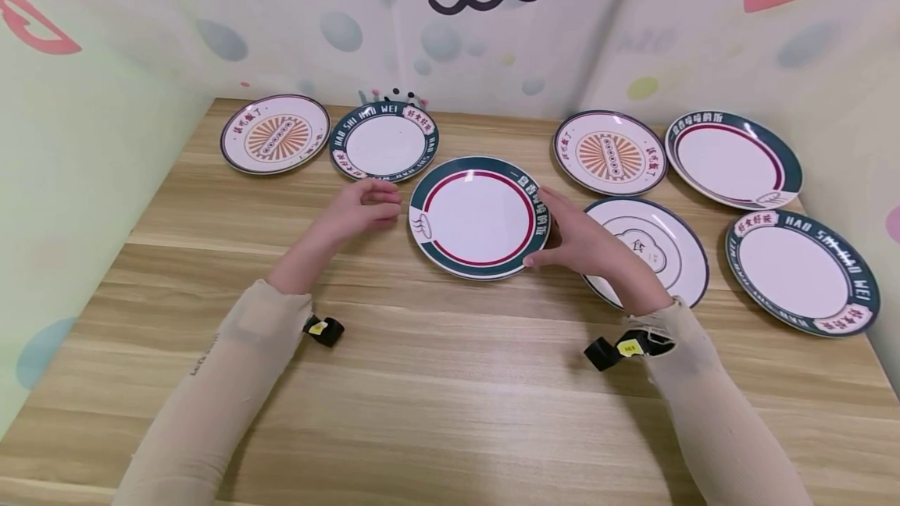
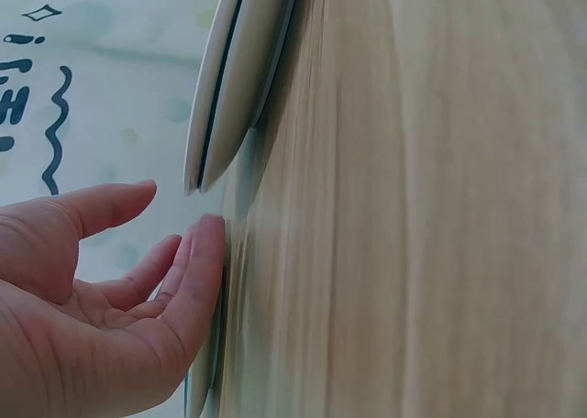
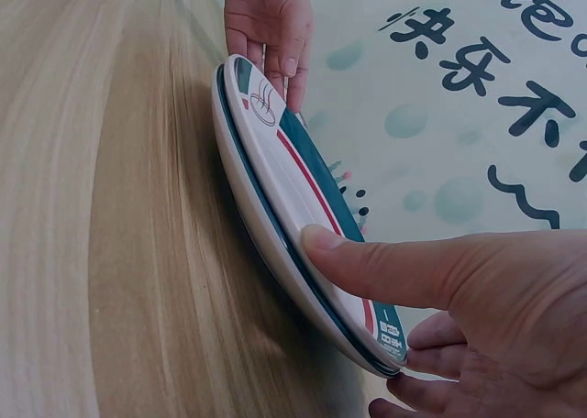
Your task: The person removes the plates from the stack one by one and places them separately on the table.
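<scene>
Two stacked plates [image 1: 481,219], the upper one white with a green rim and red ring, are just above the wooden table. My right hand [image 1: 580,236] grips their right edge, its thumb [image 3: 353,262] over the upper rim and its fingers below. In the left wrist view both rims of the stack [image 2: 240,79] show, tilted over the wood. Near their left edge is my left hand [image 1: 356,213], with its fingers apart from the rim and nothing held. A green-rimmed plate [image 1: 384,140] lies just beyond the left hand.
An orange-rayed plate [image 1: 277,135] lies at the back left. On the right are another orange-rayed plate [image 1: 609,153], a white plate [image 1: 675,256] partly behind the right hand, and two green-rimmed plates [image 1: 731,158]. A printed wall sheet [image 1: 492,45] borders the table's back.
</scene>
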A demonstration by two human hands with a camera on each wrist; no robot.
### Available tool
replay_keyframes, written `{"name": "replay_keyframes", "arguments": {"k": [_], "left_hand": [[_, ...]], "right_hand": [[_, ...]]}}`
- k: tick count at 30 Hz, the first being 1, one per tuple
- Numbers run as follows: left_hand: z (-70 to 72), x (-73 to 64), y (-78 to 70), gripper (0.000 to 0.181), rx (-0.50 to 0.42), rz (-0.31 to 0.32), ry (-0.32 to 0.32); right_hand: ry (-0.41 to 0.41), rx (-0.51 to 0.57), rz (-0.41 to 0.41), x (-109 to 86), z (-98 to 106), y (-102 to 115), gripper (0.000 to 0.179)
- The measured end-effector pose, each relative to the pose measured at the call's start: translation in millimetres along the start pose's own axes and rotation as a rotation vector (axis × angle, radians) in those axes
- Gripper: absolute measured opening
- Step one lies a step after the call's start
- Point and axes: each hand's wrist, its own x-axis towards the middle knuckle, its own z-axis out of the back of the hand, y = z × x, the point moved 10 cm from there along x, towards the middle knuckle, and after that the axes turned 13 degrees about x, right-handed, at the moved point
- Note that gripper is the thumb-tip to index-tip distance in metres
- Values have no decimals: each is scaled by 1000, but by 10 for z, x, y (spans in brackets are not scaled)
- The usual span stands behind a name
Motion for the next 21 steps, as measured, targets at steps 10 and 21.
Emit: {"name": "replay_keyframes", "arguments": {"k": [10,21], "left_hand": [[-103,26,-39,45,25,11,26],[-170,48,-94,48,81,12,35]], "right_hand": [[2,-4,10,8,2,-5,107],[1,-3,10,10,1,-2,107]]}}
